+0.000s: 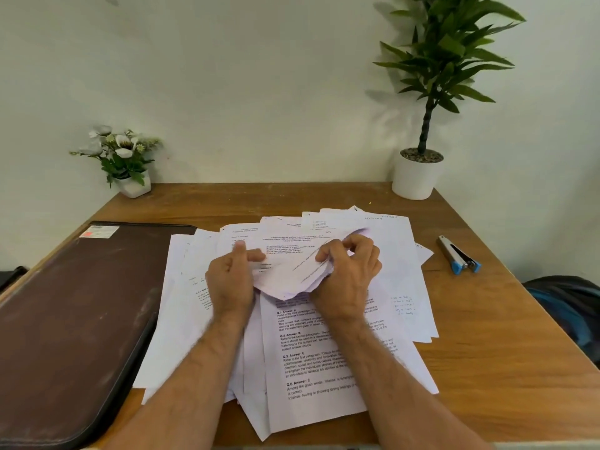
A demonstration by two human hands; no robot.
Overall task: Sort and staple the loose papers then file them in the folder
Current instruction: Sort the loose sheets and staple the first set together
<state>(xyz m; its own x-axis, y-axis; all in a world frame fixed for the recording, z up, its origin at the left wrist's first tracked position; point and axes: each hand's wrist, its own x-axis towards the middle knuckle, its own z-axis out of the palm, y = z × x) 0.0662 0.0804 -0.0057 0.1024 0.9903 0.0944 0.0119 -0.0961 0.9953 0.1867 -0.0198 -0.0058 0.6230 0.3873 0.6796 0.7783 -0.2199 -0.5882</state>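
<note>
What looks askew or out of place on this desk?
The loose papers lie fanned at mixed angles, unsorted. Both hands, left hand and right hand, hold a bent sheet. Stapler and brown folder lie undisturbed.

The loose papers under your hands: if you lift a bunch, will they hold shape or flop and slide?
Probably flop: the sheets held by the left hand and right hand already sag and curl. The loose papers lie fanned and overlapping, so they likely slip apart.
</note>
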